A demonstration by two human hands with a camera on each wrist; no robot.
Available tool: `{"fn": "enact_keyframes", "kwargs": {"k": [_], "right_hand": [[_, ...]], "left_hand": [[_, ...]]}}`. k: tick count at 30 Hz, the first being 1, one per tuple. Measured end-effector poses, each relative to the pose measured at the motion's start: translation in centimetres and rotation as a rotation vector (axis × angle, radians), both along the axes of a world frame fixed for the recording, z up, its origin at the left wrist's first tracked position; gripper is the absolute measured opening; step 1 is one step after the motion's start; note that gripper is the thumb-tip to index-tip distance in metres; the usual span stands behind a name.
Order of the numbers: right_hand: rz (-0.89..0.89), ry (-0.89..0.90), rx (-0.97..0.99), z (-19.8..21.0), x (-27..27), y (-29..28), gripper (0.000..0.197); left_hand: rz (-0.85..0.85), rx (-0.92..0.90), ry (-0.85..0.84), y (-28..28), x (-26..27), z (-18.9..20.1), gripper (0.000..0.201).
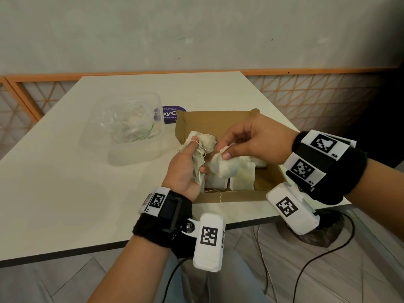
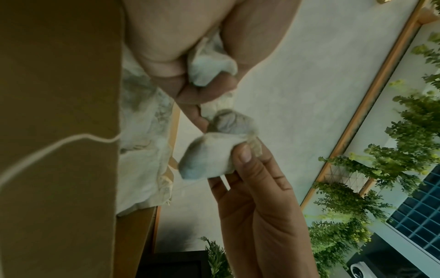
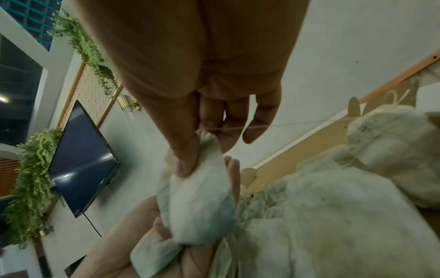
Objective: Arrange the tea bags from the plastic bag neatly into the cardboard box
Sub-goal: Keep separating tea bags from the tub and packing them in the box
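An open brown cardboard box (image 1: pixel 218 121) lies on the table with several pale tea bags (image 1: pixel 242 178) laid along its near side. My left hand (image 1: pixel 188 165) hovers over the box's left edge and grips a crumpled bunch of tea bags (image 1: pixel 202 142), also seen in the left wrist view (image 2: pixel 209 64). My right hand (image 1: pixel 251 141) pinches one tea bag (image 1: pixel 225 165) by its top corner between thumb and fingers; this bag (image 2: pixel 209 158) (image 3: pixel 200 203) hangs just beside the bunch. A thin string (image 1: pixel 209 150) runs between them. The clear plastic bag (image 1: pixel 129 123) sits to the left.
The plastic bag lies in a clear plastic tub (image 1: pixel 131 147) left of the box. A purple round sticker (image 1: pixel 169 115) is on the table behind it. The table's near edge (image 1: pixel 87 250) runs under my wrists, with cables (image 1: pixel 306 265) on the floor below.
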State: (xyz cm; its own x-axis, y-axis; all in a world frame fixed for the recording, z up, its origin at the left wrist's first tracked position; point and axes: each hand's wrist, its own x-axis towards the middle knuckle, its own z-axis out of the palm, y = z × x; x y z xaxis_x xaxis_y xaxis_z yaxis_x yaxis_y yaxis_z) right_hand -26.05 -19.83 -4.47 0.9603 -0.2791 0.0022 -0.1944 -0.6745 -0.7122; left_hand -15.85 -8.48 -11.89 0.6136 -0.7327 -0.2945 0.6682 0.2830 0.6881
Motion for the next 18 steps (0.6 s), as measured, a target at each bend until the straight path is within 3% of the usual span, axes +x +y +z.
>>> {"fn": "enact_keyframes", "kwargs": {"k": [4,8,12,18], "right_hand": [[-0.049,-0.049,0.013,-0.4,1.0,0.1,0.033],[-0.139,-0.070,-0.092,-0.9,1.7,0.0,0.023],[-0.119,-0.073,-0.091,-0.8,1.9,0.2,0.012],[-0.172,-0.131,-0.111,0.1,1.4,0.0,0.020]], "left_hand": [[-0.007,0.010,0.019,0.0,0.2,-0.2,0.021],[-0.005,-0.007,0.021,0.0,0.2,-0.2,0.019],[-0.015,-0.017,0.003,0.0,0.2,-0.2,0.017],[-0.007,-0.031,-0.003,0.0,0.2,-0.3,0.015]]}}
